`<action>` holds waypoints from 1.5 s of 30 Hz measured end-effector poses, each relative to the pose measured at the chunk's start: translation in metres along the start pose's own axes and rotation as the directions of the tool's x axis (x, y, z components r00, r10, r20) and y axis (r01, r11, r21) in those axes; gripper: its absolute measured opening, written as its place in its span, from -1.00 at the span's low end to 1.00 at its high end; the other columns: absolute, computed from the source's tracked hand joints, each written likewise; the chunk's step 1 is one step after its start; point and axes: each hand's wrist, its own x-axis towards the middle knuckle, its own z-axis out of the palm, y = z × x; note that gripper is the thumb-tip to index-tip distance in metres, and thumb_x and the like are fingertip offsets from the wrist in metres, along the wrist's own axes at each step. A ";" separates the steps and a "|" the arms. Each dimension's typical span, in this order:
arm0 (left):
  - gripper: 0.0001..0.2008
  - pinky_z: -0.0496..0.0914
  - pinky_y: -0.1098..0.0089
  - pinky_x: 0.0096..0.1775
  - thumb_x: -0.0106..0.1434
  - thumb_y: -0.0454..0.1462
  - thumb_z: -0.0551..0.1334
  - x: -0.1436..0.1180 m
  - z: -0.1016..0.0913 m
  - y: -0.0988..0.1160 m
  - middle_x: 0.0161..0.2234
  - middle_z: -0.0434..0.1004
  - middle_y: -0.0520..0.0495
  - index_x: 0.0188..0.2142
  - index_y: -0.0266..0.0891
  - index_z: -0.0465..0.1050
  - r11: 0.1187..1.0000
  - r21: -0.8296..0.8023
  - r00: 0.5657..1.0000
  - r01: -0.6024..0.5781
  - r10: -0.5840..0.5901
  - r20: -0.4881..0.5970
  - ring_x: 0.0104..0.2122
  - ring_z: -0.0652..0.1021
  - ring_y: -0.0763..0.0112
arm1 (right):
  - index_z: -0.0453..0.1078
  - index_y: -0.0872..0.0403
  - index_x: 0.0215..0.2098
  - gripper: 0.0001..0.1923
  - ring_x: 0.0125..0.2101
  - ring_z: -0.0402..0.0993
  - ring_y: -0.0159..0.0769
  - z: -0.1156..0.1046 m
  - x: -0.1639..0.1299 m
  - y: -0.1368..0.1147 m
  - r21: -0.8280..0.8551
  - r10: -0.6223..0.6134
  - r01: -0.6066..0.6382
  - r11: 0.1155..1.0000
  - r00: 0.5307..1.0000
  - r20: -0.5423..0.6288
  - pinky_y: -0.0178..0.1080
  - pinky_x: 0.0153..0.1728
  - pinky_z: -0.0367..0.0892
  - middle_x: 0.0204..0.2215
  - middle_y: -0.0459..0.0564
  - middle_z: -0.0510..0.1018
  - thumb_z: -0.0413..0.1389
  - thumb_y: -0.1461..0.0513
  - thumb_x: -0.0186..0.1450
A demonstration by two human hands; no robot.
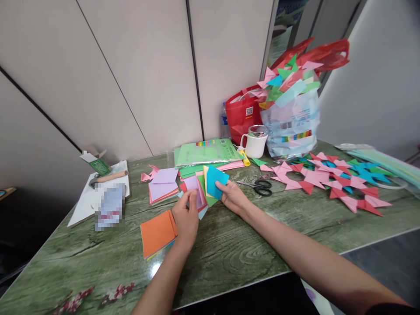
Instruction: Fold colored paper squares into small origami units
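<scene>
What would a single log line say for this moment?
left hand: on fanned paper squares | right hand: holds blue square | scissors: beside right hand
</scene>
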 end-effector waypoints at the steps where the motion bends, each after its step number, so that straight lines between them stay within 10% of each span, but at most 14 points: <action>1: -0.74 0.27 0.44 -0.42 0.14 -0.12 0.13 0.000 0.000 -0.001 -0.44 0.55 -0.02 -0.38 -0.22 0.51 1.000 0.004 1.000 0.007 -0.007 0.014 -0.48 0.44 0.40 | 0.39 0.03 -0.22 -0.61 -0.21 0.49 -0.19 0.000 0.000 0.000 -0.003 -0.003 0.003 1.000 1.000 0.003 -0.13 -0.19 0.40 -0.32 -0.06 0.59 0.29 0.21 -0.03; 11: -0.76 0.18 0.46 -0.55 0.00 -0.12 0.25 0.002 -0.001 0.005 -0.69 0.37 0.09 -0.62 -0.24 0.44 0.991 0.012 0.988 0.133 -0.132 -0.075 -0.67 0.26 0.52 | 0.42 0.06 -0.33 -0.68 -0.20 0.48 -0.15 0.000 0.000 0.005 -0.019 0.007 -0.007 1.000 1.000 -0.015 -0.09 -0.17 0.39 -0.35 -0.03 0.60 0.31 0.19 -0.07; 16: -0.77 0.29 0.43 -0.34 0.03 -0.18 0.26 0.003 0.000 0.003 -0.31 0.51 -0.02 -0.30 -0.20 0.45 1.000 -0.022 0.985 -0.009 0.005 -0.170 -0.40 0.45 0.40 | 0.42 0.06 -0.37 -0.71 -0.18 0.47 -0.16 -0.001 0.001 0.006 0.008 -0.012 0.012 1.000 0.999 -0.036 -0.10 -0.15 0.38 -0.36 -0.05 0.60 0.31 0.20 -0.07; 22: -0.74 0.31 0.40 -0.30 0.17 -0.15 0.11 0.001 0.002 -0.002 -0.35 0.58 -0.05 -0.33 -0.21 0.52 1.000 -0.025 0.998 0.014 -0.013 0.054 -0.35 0.51 0.33 | 0.42 0.06 -0.40 -0.75 -0.17 0.46 -0.19 0.000 0.000 0.004 0.034 -0.021 0.023 0.999 0.999 -0.048 -0.11 -0.12 0.36 -0.36 -0.07 0.60 0.30 0.23 -0.05; 33: -0.76 0.20 0.48 -0.51 -0.05 -0.12 0.29 0.004 -0.001 0.005 -0.67 0.36 0.10 -0.59 -0.27 0.45 0.982 -0.021 0.978 0.187 -0.188 -0.087 -0.62 0.31 0.50 | 0.43 0.09 -0.35 -0.73 -0.15 0.46 -0.15 0.002 -0.001 0.005 0.031 0.012 -0.011 0.999 1.000 -0.014 -0.08 -0.08 0.34 -0.33 -0.03 0.60 0.29 0.23 -0.04; 45: -0.78 0.25 0.48 -0.44 0.11 -0.16 0.16 0.002 0.000 0.006 -0.59 0.40 0.07 -0.54 -0.26 0.40 0.997 -0.025 0.996 0.067 -0.069 -0.064 -0.54 0.38 0.46 | 0.43 0.07 -0.33 -0.71 -0.15 0.46 -0.16 0.001 0.000 0.006 0.063 0.010 -0.009 0.998 1.000 -0.027 -0.08 -0.07 0.33 -0.32 -0.04 0.60 0.29 0.24 -0.04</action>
